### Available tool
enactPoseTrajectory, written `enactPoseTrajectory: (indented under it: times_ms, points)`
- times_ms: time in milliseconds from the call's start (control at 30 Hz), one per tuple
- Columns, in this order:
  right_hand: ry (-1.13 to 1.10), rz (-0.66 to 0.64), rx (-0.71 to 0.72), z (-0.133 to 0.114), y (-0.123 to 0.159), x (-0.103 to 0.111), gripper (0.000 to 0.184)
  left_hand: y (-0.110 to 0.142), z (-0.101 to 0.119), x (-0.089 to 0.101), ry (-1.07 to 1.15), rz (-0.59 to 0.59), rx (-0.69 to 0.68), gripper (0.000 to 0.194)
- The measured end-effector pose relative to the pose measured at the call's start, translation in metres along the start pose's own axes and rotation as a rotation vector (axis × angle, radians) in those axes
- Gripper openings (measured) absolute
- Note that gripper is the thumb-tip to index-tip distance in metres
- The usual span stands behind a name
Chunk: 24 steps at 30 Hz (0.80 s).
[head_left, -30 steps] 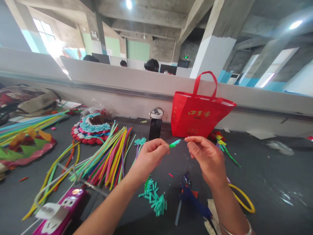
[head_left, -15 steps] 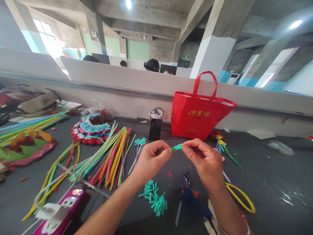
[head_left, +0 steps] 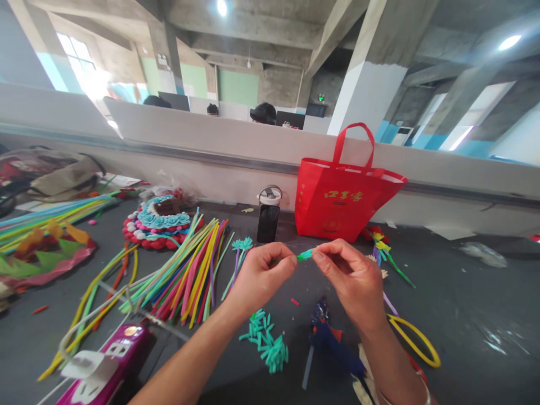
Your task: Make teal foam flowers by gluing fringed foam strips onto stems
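Observation:
Above the middle of the table, my left hand (head_left: 266, 273) pinches the green end of a short fuzzy pipe cleaner bundle (head_left: 305, 255). My right hand (head_left: 353, 277) closes thumb and fingers on its turquoise end. The two hands are a short gap apart, with the bundle bridging it. Below them lies a loose pile of short turquoise pipe cleaner pieces (head_left: 273, 350). A turquoise pipe cleaner flower (head_left: 242, 244) on a stem lies just beyond my left hand. The parts of the bundle inside my fingers are hidden.
Many-coloured long pipe cleaners (head_left: 192, 270) fan out at left, near a purple power strip (head_left: 116, 360). A red bag (head_left: 343, 197) and a bottle with a phone (head_left: 268, 222) stand by the partition (head_left: 211, 132). A yellow loop (head_left: 422, 346) lies right.
Very little differs. My right fingertips have shifted slightly at the turquoise end, while my left hand keeps its pinch in the same place.

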State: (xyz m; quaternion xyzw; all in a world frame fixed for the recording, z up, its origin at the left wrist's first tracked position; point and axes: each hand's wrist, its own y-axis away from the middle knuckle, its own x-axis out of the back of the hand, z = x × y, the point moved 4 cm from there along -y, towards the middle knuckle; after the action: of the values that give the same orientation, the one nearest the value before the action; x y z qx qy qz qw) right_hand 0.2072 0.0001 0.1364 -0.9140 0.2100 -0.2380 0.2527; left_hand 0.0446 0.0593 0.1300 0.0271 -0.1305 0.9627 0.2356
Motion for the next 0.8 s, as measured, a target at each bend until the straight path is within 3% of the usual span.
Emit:
enactPoseTrajectory:
  times_ms: [133, 333, 533, 800]
  points:
    - [-0.054, 0.058, -0.011, 0.003, 0.001, 0.002, 0.014, -0.001, -0.002, 0.0, 0.025, 0.011, 0.029, 0.024]
    - [-0.326, 0.359, -0.041, 0.015, -0.003, 0.02, 0.016, -0.002, -0.009, 0.002, 0.12, 0.031, 0.128, 0.022]
    - [-0.534, 0.444, -0.041, 0.014, -0.015, 0.042, 0.016, -0.004, -0.012, 0.003, 0.403, -0.024, 0.255, 0.024]
    - [-0.499, 0.633, 0.078, 0.013, -0.019, 0.076, 0.033, -0.008, -0.016, 0.005, 0.541, -0.047, 0.28, 0.024]
